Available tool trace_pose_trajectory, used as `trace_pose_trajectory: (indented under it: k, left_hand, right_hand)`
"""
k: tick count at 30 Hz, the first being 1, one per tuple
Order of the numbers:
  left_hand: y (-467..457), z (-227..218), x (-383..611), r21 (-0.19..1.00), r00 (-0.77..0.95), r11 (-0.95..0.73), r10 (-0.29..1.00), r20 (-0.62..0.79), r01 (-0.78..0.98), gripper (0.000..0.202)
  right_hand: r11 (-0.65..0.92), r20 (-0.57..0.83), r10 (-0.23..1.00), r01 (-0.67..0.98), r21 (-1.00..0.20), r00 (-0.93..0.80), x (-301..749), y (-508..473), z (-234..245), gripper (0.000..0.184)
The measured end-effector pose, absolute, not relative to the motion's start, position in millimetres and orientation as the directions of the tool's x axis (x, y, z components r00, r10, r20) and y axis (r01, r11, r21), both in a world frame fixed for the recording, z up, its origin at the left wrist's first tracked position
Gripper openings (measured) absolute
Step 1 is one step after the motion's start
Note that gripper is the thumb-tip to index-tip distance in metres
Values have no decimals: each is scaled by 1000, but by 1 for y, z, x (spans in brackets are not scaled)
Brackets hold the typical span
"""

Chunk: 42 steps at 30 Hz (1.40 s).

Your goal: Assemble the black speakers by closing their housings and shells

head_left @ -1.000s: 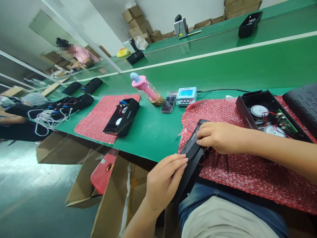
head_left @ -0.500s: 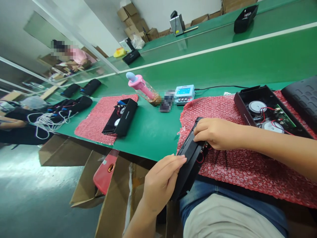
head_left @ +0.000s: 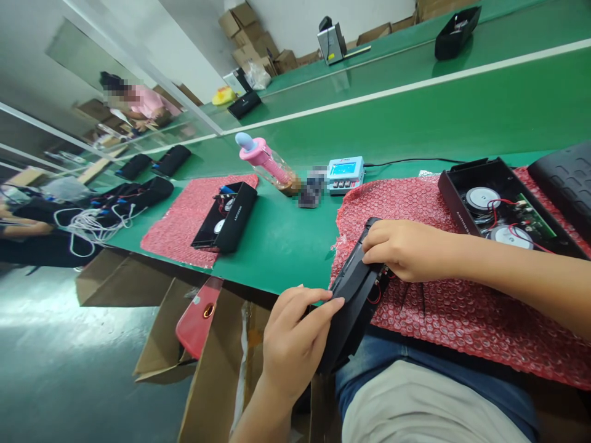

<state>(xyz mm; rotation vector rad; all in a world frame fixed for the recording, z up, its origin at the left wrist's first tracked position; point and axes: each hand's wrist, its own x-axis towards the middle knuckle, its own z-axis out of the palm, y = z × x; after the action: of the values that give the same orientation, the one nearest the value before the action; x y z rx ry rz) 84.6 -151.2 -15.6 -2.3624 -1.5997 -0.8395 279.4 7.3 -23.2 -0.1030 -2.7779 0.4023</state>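
A black speaker housing (head_left: pixel 347 314) is tilted on edge over the front of the bench, with red wires showing along its right side. My left hand (head_left: pixel 293 344) grips its near end, fingers laid along the upper face and the thumb side partly hidden. At the far end, my right hand (head_left: pixel 394 249) is closed around the top edge, fingertips pressed on the black surface. Below and behind it lies red bubble wrap (head_left: pixel 443 314). To the right, an opened speaker box (head_left: pixel 455 212) shows round silver drivers, red wires and a green circuit board.
Another opened speaker (head_left: pixel 235 218) rests on a second bubble-wrap sheet (head_left: pixel 175 215). A pink-lidded bottle (head_left: pixel 272 163) and a light-blue meter (head_left: pixel 345 175) stand behind. Cardboard boxes (head_left: pixel 120 277) and a red bag (head_left: pixel 198 320) are below the bench edge. A person (head_left: pixel 152 104) sits beyond the partition.
My left hand's fingers have lifted and spread slightly on the housing's near end. My right hand and the housing stay nearly in place.
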Motion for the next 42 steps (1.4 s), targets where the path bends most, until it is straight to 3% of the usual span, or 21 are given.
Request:
trace_pose_trajectory:
  k: [29,42]
  left_hand:
    - [-151,-16,88,142,307,-444,784,539,885,21]
    - [-155,-11,94,108,368,-465,804,468,878,24]
  right_hand:
    - [953,281,135,48,-298,-950,280,5,-20,22]
    - [957,294,120,31,-290,-948,282,5,-20,23]
